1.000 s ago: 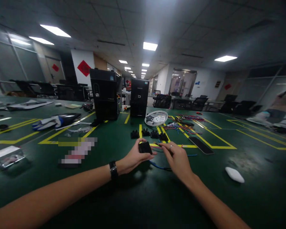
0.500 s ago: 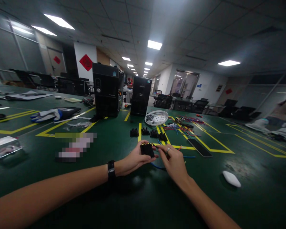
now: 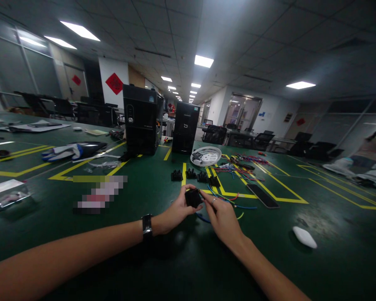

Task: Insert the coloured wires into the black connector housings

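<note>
My left hand (image 3: 175,212) is closed around a small black block-like part (image 3: 193,198), thumb at its near side and fingers at the far side. My right hand (image 3: 223,215), with a ring on one finger, pinches at the block's right edge; whatever lies between its fingertips is too small to make out. Coloured wires (image 3: 246,207) in blue, red and yellow-green show behind and under my right hand. Whether they join the block is hidden. Just beyond my hands, several similar black parts (image 3: 202,177) stand in a row on the green table (image 3: 163,259).
A white basket (image 3: 214,155) stands behind the row, beside a tangle of wires (image 3: 242,167). Two black computer towers (image 3: 142,125) rise at the back. A dark phone-like slab (image 3: 262,195) and a white rounded object (image 3: 304,237) lie right. A clear box (image 3: 8,194) sits left.
My right hand has come in from the right until its fingertips meet the black block's edge. The block tilts slightly in my left hand. More wire ends show beside my right hand.
</note>
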A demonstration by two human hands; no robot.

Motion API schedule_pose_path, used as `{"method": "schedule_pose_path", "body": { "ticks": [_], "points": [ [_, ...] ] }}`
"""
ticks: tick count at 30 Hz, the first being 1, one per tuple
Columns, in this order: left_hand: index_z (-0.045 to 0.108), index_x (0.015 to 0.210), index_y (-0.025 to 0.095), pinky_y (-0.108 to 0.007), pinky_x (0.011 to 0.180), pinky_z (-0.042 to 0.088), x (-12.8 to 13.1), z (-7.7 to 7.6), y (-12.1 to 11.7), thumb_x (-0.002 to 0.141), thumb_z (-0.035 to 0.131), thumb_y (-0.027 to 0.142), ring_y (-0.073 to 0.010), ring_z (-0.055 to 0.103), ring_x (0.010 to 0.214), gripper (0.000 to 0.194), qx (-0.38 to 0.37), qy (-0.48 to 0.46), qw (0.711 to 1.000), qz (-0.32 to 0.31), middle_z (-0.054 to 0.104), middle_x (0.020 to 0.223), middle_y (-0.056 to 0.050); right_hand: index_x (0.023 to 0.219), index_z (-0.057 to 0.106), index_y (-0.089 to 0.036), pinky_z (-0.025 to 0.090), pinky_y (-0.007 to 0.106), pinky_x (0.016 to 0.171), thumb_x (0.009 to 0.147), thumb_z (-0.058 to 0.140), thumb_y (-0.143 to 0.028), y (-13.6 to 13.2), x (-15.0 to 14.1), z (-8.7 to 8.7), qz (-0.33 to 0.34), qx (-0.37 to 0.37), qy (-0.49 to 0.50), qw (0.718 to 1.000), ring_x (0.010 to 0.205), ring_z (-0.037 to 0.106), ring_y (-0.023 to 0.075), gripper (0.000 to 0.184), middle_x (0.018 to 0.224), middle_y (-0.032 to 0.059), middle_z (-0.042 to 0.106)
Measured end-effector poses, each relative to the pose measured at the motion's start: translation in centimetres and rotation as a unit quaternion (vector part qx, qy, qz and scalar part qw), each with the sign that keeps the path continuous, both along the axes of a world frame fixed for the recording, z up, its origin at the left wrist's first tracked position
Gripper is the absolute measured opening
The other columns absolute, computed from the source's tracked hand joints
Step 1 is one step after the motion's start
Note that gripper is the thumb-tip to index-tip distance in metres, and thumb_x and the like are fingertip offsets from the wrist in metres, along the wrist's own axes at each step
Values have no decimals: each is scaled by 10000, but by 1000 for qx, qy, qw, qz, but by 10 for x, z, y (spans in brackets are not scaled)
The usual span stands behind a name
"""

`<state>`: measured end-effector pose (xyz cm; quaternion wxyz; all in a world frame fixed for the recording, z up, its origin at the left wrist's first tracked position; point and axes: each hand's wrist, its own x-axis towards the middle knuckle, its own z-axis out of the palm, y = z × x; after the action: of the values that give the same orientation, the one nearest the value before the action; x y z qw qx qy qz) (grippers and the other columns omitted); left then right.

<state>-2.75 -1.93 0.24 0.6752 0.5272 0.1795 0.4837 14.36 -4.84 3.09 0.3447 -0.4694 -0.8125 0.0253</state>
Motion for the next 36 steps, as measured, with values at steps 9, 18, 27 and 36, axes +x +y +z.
{"method": "schedule_pose_path", "body": {
  "ticks": [9,18,27,36],
  "points": [
    [410,1215,271,-398,1037,386,-3,0,-7,769,568,85,-224,447,1187,509,135,81,986,54,428,1252,-65,1392,437,-199,512,316,820,932,417,-158,-5,-3,-5,-23,0,-79,997,930,660,202,462,1055,100,691],
    [381,1231,270,-369,968,461,-3,0,-11,756,530,77,-219,442,1154,534,146,137,975,95,394,1246,-61,1447,338,-154,509,305,739,930,415,-164,-9,-8,-5,-45,-25,-183,982,860,657,215,523,1001,120,677],
    [340,1183,303,-400,822,547,4,5,-8,680,513,33,-194,584,997,596,-48,44,995,75,519,1099,-36,1363,478,-231,469,303,851,960,415,-221,0,15,23,80,-26,-82,993,998,642,192,408,1168,90,666],
    [473,997,221,-229,556,518,24,20,-5,862,510,360,-104,571,643,198,-42,-25,988,144,540,815,7,1215,599,-189,465,261,771,948,447,-193,2,7,8,54,-28,8,998,871,664,166,308,1035,73,711]
  ]
}}
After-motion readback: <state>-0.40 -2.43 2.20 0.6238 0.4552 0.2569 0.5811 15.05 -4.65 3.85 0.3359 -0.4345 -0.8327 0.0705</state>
